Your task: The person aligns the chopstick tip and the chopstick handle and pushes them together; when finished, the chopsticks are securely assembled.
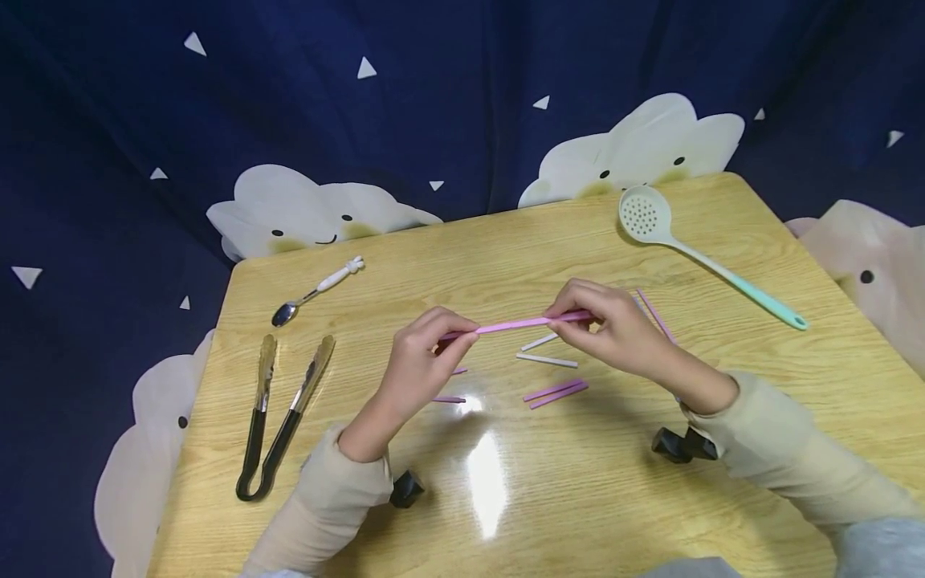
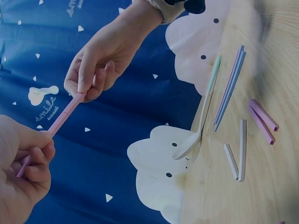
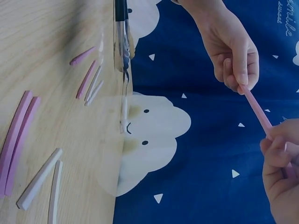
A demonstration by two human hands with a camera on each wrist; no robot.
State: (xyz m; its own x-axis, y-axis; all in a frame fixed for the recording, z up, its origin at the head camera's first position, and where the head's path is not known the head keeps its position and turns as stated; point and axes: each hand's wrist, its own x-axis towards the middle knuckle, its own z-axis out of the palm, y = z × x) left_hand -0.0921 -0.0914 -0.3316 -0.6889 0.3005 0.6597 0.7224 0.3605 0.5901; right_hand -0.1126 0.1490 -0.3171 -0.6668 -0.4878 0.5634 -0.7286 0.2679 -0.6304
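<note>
Clearly, from the head camera, both hands share one pink stick (image 1: 513, 324), raised above the wooden table (image 1: 578, 498). The left hand (image 1: 419, 357) pinches it between thumb and fingers on one side, the right hand (image 1: 614, 329) on the other, leaving a bare length between them. Under the hands lie a pair of pinkish sticks (image 1: 560, 396) and two white sticks (image 1: 547, 360); tongs (image 1: 253, 449) sit well off to the left, a slotted ladle (image 1: 723, 273) to the right.

The left wrist view shows the pink stick running back into the left palm, with the other fingers curled behind the pinch. A faint line crosses it near the right fingertips (a joint or just a mark, I cannot tell). Either way, I would hold both pinches along one straight line, so that nothing bends sideways.

From the right wrist, thumb and fingers again grip the stick on each side, against the curtain (image 3: 210, 140). Light, even pressure seems wise, since something this slender could kink or roll; a little slack in the wrists should help fine alignment.
</note>
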